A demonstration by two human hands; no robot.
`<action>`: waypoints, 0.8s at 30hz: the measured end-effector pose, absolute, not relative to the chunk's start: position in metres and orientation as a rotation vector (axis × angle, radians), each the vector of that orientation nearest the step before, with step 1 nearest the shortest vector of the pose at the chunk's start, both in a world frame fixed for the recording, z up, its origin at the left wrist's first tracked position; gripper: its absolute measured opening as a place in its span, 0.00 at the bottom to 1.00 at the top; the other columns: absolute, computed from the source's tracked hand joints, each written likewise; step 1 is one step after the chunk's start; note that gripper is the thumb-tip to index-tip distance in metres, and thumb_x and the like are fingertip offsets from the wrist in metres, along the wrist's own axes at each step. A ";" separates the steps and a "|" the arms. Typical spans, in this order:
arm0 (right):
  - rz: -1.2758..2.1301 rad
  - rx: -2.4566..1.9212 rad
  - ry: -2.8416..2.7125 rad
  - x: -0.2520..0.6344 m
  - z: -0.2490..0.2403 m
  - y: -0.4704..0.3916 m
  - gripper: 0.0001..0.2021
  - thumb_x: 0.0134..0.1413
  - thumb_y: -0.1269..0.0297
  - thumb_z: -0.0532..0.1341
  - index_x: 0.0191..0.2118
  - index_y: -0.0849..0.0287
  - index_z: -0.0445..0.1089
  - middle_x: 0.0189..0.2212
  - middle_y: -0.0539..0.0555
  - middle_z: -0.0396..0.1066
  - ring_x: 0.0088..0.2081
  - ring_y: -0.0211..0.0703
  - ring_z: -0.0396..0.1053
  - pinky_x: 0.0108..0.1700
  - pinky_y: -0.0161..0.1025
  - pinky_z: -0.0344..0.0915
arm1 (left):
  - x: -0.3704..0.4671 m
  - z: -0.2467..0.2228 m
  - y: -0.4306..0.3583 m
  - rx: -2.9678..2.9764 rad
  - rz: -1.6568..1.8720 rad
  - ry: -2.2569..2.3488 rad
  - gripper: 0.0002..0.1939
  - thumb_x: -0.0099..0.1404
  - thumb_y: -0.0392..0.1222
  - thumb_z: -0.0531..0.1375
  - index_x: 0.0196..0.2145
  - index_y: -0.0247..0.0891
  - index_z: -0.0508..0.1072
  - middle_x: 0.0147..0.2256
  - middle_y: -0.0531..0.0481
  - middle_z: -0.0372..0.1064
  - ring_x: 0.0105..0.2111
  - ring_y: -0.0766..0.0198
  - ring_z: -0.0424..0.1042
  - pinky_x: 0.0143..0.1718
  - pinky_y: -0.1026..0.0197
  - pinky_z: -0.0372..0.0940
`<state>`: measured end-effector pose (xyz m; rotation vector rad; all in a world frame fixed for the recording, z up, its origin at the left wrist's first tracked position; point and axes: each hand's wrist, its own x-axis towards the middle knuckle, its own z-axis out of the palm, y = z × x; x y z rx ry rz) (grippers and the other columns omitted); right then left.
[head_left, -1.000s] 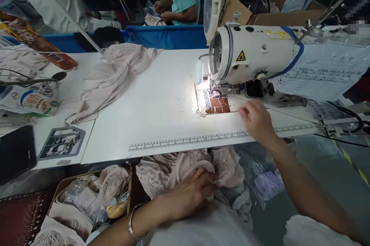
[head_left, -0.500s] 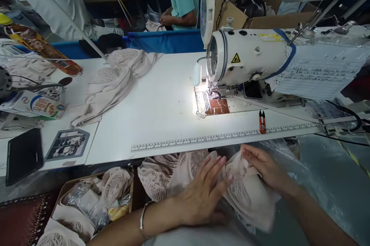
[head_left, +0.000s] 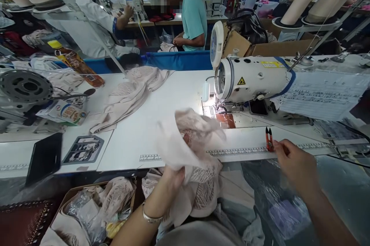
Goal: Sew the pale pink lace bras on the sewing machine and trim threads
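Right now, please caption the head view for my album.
Left hand holding pale cloth, right hand at the snips, sewing machine behind.

Over at the white table, the left hand has hold of a pale lace garment, blurred and lifted above the near edge. To the right, the right hand is at the small orange snips on the printed ruler strip, with the white sewing machine standing farther back and more pale fabric lying left of it.

White table – beige fabric, red-handled snips, bottle on it
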<state>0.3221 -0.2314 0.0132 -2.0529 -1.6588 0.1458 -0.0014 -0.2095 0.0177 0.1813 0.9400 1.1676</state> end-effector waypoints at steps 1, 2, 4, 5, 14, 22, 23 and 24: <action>0.000 -2.012 -1.774 0.328 0.004 -0.228 0.20 0.63 0.48 0.51 0.29 0.53 0.71 0.27 0.60 0.73 0.32 0.57 0.69 0.35 0.51 0.66 | -0.001 0.017 -0.204 0.067 1.182 0.939 0.04 0.67 0.34 0.62 0.35 0.36 0.77 0.31 0.49 0.79 0.34 0.59 0.80 0.45 0.58 0.76; -0.095 -1.943 -1.889 0.333 -0.005 -0.224 0.19 0.63 0.50 0.51 0.33 0.54 0.73 0.33 0.63 0.75 0.37 0.60 0.70 0.39 0.53 0.67 | 0.000 0.017 -0.199 -0.035 1.180 0.933 0.04 0.69 0.33 0.60 0.37 0.34 0.76 0.31 0.48 0.78 0.34 0.59 0.80 0.46 0.58 0.76; -0.146 -1.825 -2.051 0.341 -0.022 -0.216 0.18 0.63 0.55 0.50 0.42 0.55 0.76 0.43 0.65 0.75 0.46 0.65 0.69 0.43 0.57 0.68 | 0.001 0.016 -0.192 -0.146 1.133 0.901 0.06 0.70 0.31 0.57 0.41 0.31 0.74 0.30 0.46 0.77 0.33 0.60 0.80 0.48 0.57 0.75; -0.157 -1.812 -2.071 0.343 -0.028 -0.213 0.19 0.64 0.57 0.49 0.45 0.56 0.75 0.45 0.66 0.75 0.48 0.66 0.69 0.43 0.58 0.69 | 0.001 0.015 -0.190 -0.157 1.120 0.875 0.07 0.71 0.31 0.56 0.43 0.30 0.74 0.30 0.46 0.77 0.33 0.60 0.80 0.49 0.56 0.75; 0.880 -1.259 -1.993 0.223 -0.010 -0.209 0.22 0.68 0.45 0.49 0.46 0.55 0.72 0.47 0.60 0.73 0.47 0.51 0.72 0.49 0.47 0.71 | 0.003 -0.004 -0.194 0.146 0.954 0.613 0.32 0.75 0.59 0.47 0.57 0.27 0.68 0.51 0.32 0.74 0.57 0.47 0.72 0.61 0.45 0.65; 1.326 -1.285 -1.750 0.177 -0.001 -0.214 0.24 0.67 0.42 0.48 0.26 0.54 0.54 0.19 0.43 0.48 0.21 0.36 0.49 0.25 0.35 0.50 | -0.046 0.005 -0.141 0.405 1.122 0.801 0.13 0.65 0.40 0.64 0.45 0.29 0.75 0.41 0.37 0.79 0.49 0.48 0.78 0.57 0.47 0.70; 1.328 -1.311 -1.763 0.181 0.001 -0.213 0.23 0.67 0.43 0.48 0.26 0.54 0.54 0.19 0.43 0.47 0.21 0.36 0.48 0.24 0.35 0.48 | -0.055 0.006 -0.125 0.480 1.152 0.891 0.11 0.63 0.37 0.65 0.42 0.29 0.76 0.38 0.38 0.79 0.47 0.48 0.79 0.56 0.48 0.72; 1.321 -1.349 -1.782 0.185 0.004 -0.212 0.22 0.67 0.45 0.48 0.26 0.54 0.55 0.18 0.43 0.47 0.21 0.36 0.47 0.24 0.35 0.47 | -0.064 0.007 -0.109 0.581 1.180 0.998 0.10 0.61 0.34 0.66 0.41 0.29 0.76 0.36 0.38 0.79 0.45 0.48 0.79 0.54 0.48 0.73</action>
